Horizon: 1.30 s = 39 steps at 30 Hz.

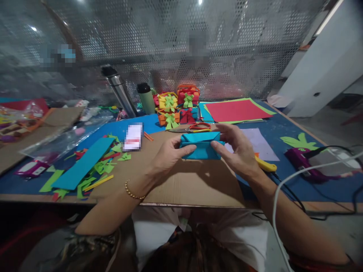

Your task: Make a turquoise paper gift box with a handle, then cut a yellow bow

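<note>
Hands [169,153] [239,151] angled inward, pinching blue paper [202,152]

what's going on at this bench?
A person holds a folded blue paper box between the left hand and right hand, thumbs on its near side, above a cardboard sheet. Scissors lie just beyond it. Small paper boxes with bows stand grouped farther back. To the left, a blue paper strip lies over green paper scraps.

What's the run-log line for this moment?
left hand: holds blue folded paper | right hand: holds same piece | beneath: cardboard | beyond: scissors
</note>
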{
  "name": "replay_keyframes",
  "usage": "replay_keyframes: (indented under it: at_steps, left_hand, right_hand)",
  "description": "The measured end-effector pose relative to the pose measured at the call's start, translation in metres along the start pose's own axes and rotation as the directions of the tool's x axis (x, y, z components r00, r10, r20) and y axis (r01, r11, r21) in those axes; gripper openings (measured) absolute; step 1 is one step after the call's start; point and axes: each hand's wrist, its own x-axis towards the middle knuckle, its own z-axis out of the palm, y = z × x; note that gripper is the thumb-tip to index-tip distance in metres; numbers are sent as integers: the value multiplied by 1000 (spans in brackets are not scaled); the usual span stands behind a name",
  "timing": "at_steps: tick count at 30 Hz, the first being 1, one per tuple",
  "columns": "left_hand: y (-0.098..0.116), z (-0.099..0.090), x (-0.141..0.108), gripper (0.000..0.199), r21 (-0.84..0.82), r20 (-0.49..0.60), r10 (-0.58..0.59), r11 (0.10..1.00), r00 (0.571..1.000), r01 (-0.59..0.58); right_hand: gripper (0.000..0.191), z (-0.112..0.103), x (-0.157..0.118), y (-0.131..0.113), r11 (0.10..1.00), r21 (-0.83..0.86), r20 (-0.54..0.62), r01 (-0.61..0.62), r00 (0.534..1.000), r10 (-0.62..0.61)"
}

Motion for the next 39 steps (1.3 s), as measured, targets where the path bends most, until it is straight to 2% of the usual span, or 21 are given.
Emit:
replay_keyframes:
  at_steps: [2,3,7,9,14,18,24,29,34,36,39]
  left_hand:
    - [1,2,-3,43,13,8,-17,1000,1000,16]
    - [1,2,-4,43,23,15,-22,999,1000,22]
    - [-1,2,-4,40,59,36,-24,998,999,22]
    - [-1,2,-4,40,69,43,-31,997,999,28]
    - [-2,2,-3,48,61,35,-59,997,998,56]
    - [-3,3,-2,46,30,-4,-89,996,996,89]
    - [-4,3,1,46,-15,-40,-54,998,998,53]
    - [-5,4,4,47,-27,-17,-53,998,998,53]
    - [-5,2,5,36,52,-93,9,999,996,-4]
    - [-3,2,5,35,65,-103,30,998,994,-24]
    - [-1,1,5,35,66,-119,50,997,992,-42]
  right_hand:
    - [49,-1,0,-3,997,-12,30,75,997,-74]
    - [47,-1,0,-3,997,-7,54,80,995,-79]
    - [22,-1,0,-4,1000,-18,41,9,999,-9]
    - [20,0,0,-3,999,6,18,-44,999,44]
    - [27,1,0,-5,985,125,8,-118,993,118]
    - [33,1,0,-7,986,79,-4,-147,989,148]
    - [52,2,2,-4,957,220,94,-188,981,170]
    - [47,4,3,1,946,226,98,-231,972,214]
    - [46,4,4,1,938,233,109,-255,966,235]
    - [46,4,5,0,923,247,128,-296,954,272]
    - [47,3,5,-1,868,275,238,-413,904,355]
